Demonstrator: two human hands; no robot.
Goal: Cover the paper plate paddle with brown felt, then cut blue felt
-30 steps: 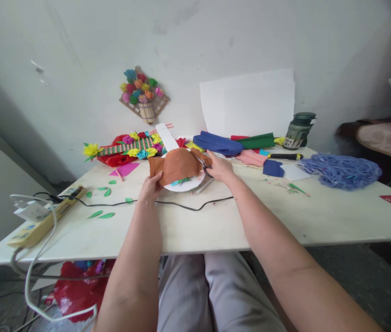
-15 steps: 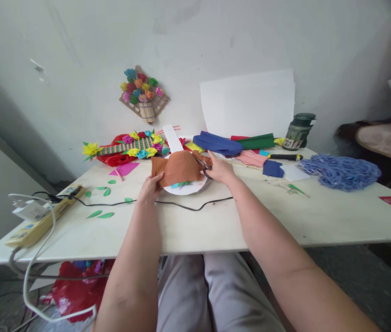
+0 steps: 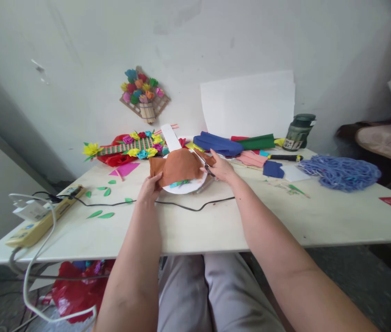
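Observation:
A sheet of brown crepe paper (image 3: 180, 167) spans the space between my hands, over a round white piece (image 3: 190, 187) with a long white strip (image 3: 170, 137) rising behind it. My left hand (image 3: 151, 185) pinches the lower left corner of the brown paper. In my right hand (image 3: 222, 169) are black-handled scissors (image 3: 209, 171), their blades pointing up and left along the right side of the paper. Scraps of blue and green show just beneath the brown paper's lower edge.
A decorated flower piece (image 3: 140, 145) lies behind on the left, near green paper leaves (image 3: 105, 215). Rolled blue paper (image 3: 218, 144), blue netting (image 3: 340, 171) and a dark jar (image 3: 298, 133) stand right. A black cable (image 3: 195, 210) crosses in front; a power strip (image 3: 45, 219) sits left.
The scissors have shifted and their blades now show more, at the paper's right side. The brown paper and white strip have moved slightly left. My left hand keeps its hold.

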